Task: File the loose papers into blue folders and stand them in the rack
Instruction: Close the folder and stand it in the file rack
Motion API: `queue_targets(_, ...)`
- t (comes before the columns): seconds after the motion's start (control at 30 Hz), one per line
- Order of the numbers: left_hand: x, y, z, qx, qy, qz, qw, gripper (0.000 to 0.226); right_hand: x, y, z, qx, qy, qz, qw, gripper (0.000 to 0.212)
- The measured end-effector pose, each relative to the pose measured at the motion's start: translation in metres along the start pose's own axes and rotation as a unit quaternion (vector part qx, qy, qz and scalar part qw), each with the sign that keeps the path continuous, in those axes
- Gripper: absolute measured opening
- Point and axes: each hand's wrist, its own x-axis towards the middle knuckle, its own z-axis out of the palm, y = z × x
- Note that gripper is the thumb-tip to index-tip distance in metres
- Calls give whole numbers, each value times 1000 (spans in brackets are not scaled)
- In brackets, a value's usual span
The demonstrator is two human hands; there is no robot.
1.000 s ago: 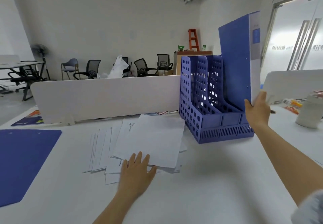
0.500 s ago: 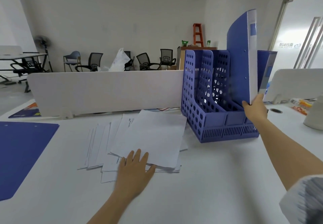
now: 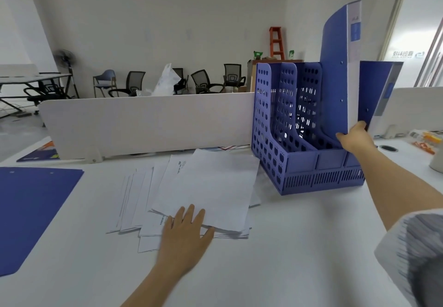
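My right hand (image 3: 356, 137) grips the lower front corner of an upright blue folder (image 3: 335, 72), which stands over the right slots of the blue perforated rack (image 3: 299, 163). A second blue folder (image 3: 376, 91) stands just right of it in the rack. My left hand (image 3: 185, 231) rests flat, fingers spread, on the near edge of the fanned-out loose white papers (image 3: 203, 187) on the white desk. Another blue folder (image 3: 31, 208) lies flat at the left edge.
A white divider panel (image 3: 148, 124) runs across the desk behind the papers. A blue booklet (image 3: 40, 154) lies at the far left. A white container (image 3: 436, 165) and small packets (image 3: 424, 139) sit at the right. Chairs and an orange ladder stand in the background.
The folder in my right hand has moved left and down toward the rack's slots, turning more edge-on. A second folder in the rack came into view. My left hand stayed on the papers.
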Motion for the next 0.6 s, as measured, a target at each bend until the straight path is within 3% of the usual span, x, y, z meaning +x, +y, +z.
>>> queue_targets(0.2,0,1,-1,2,-4,-4,1000,106,6,-8,-11,-32,-36,-6,999,39)
queue_targets(0.3,0,1,-1,4,-4,-5,1000,106,20,0,-1,-71,-57,19,996,48)
queue_targets(0.47,1,3,-3,8,-5,-9,1000,92,6,4,18,-27,20,51,998,50)
queue_targets(0.6,-1,3,-3,1,-11,-10,1000,106,6,7,18,-10,44,43,998,54)
